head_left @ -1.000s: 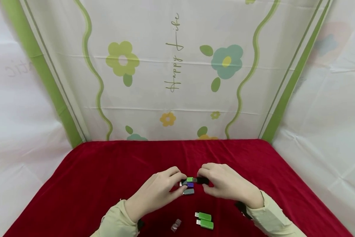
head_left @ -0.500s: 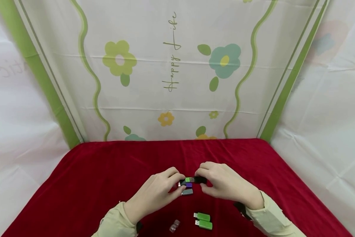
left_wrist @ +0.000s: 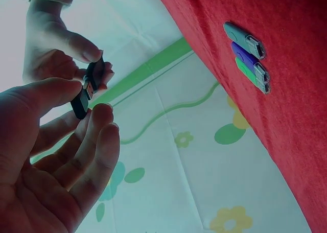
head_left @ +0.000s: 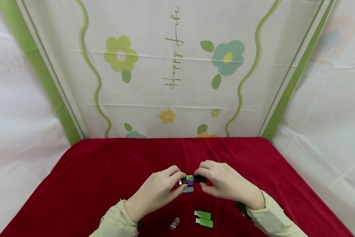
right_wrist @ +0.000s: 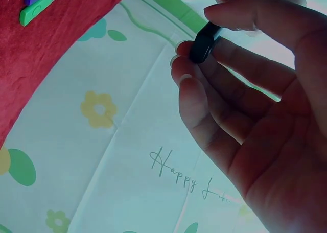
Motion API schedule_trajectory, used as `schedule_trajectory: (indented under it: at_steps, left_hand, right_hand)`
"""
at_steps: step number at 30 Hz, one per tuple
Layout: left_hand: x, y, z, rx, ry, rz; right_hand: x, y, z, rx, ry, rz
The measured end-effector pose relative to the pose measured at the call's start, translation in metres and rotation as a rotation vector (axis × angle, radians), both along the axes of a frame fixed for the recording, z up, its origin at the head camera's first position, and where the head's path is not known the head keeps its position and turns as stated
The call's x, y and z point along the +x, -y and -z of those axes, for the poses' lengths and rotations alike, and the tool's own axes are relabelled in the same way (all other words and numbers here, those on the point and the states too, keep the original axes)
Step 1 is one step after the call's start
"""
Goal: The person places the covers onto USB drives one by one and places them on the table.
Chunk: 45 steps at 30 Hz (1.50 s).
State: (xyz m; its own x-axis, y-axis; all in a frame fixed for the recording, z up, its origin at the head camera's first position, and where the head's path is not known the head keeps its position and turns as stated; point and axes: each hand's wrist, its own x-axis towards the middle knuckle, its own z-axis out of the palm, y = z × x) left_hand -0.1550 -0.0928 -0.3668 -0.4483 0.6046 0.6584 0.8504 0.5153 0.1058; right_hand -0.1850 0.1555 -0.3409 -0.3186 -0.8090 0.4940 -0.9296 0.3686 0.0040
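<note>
My right hand [head_left: 221, 179] pinches a black USB stick [right_wrist: 203, 45] between thumb and fingers, its metal plug [head_left: 191, 178] pointing left. My left hand [head_left: 159, 187] pinches a small dark piece [left_wrist: 79, 104] with thumb and fingertips. In the left wrist view the plug sits right at the end of this piece. Both are held above the cloth. Beneath the hands lie a grey USB stick [left_wrist: 237, 33], a purple one [left_wrist: 245, 54] and a green one [left_wrist: 246, 69], side by side with clear caps over their plugs. The hands partly hide them in the head view.
Closer to the body, two green USB sticks [head_left: 204, 223] lie with bare plugs. Clear plastic caps [head_left: 175, 223] lie to their left. A red cloth [head_left: 106, 171] covers the table, with a white flowered curtain [head_left: 147, 82] behind.
The right hand has brought the black USB stick a little left, so its plug is closer to the left hand's dark piece. The head view has shifted slightly.
</note>
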Motion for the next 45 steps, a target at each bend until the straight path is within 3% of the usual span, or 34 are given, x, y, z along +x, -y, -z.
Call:
schedule_trajectory:
  at_steps: [11,20,45]
  left_hand:
    - [0.0008,0.0003,0.0009,-0.01,0.016,-0.005]
    - [0.0011,-0.0014,0.0008,-0.007,-0.023,0.013]
    - [0.0044,-0.0027,0.0037,-0.035,0.014,0.024]
  right_hand:
    - [0.0003,0.0009,0.0029,-0.005,-0.001,-0.011]
    - [0.0038,0.0044,0.0025,-0.014,0.002,-0.046]
    - [0.0084,0.0072,0.0027,-0.028,0.0,-0.08]
